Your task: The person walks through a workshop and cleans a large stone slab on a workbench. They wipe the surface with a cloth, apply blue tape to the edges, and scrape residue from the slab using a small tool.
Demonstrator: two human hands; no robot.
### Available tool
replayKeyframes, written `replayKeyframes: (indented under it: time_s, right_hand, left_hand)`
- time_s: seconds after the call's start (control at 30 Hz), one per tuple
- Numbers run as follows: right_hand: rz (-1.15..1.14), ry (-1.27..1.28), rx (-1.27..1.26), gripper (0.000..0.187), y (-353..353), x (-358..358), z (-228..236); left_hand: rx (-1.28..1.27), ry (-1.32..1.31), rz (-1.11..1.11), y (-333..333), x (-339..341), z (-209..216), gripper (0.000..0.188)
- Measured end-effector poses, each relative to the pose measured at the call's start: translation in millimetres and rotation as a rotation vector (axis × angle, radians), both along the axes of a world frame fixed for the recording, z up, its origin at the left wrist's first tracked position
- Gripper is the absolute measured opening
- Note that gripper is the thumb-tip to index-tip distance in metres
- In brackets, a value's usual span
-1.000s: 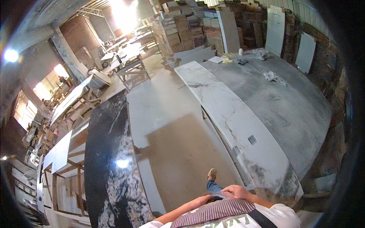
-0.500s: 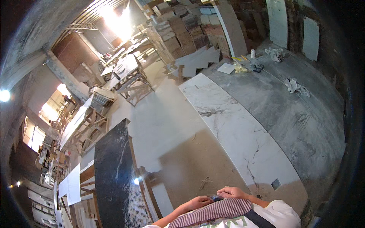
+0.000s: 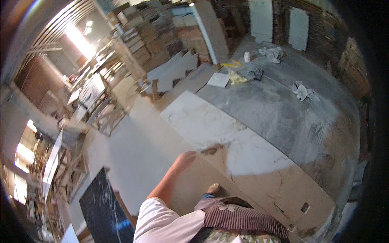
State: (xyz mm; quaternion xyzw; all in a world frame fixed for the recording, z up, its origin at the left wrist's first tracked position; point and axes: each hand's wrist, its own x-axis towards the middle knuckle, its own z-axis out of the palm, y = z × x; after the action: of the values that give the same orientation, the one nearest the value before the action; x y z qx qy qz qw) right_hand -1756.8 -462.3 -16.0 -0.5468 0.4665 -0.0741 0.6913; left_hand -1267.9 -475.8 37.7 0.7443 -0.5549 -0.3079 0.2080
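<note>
My left hand (image 3: 187, 158) reaches forward beside the near long edge of a white, grey-veined slab (image 3: 259, 154). Motion smears its fingers, so I cannot tell whether they are open or closed, or whether they touch the slab. A dark shadow falls on the slab just past the hand. The slab lies flat and has a small square cutout (image 3: 305, 207) at its near right end. My right hand is out of sight. Below me, a shoe tip (image 3: 214, 188) and blue trouser cloth show past a striped apron (image 3: 243, 214).
A wide grey dusty surface (image 3: 267, 109) adjoins the slab, bearing crumpled plastic (image 3: 304, 92), a white bottle (image 3: 247, 56) and a white tile (image 3: 218, 79). A black slab (image 3: 106, 206) stands at lower left. Wooden trestles (image 3: 107, 115) and stacked boxes (image 3: 146, 34) are farther off.
My hands were together at my waist; the left has swung forward to the slab's edge and the right has left view. My view has shifted right, closer to the slab.
</note>
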Motion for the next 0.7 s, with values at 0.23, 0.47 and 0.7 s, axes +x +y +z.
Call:
replayKeyframes:
  time_s: [0.23, 0.47, 0.7]
  right_hand:
    - [-0.432, 0.352, 0.040, 0.038, 60.8, 24.7, -84.1]
    - [-0.654, 0.627, 0.159, 0.040, 224.9, 35.4, -138.4]
    - [-0.819, 0.766, 0.347, 0.041, 354.0, 91.1, -158.3]
  left_hand:
    - [0.064, -0.442, 0.133, -155.3, 156.7, -23.4, 0.049]
    - [-0.072, -0.537, -0.356, -209.9, 66.7, -39.5, 0.057]
    - [-0.286, -0.409, -1.390, -147.9, -167.1, -22.6, 0.066]
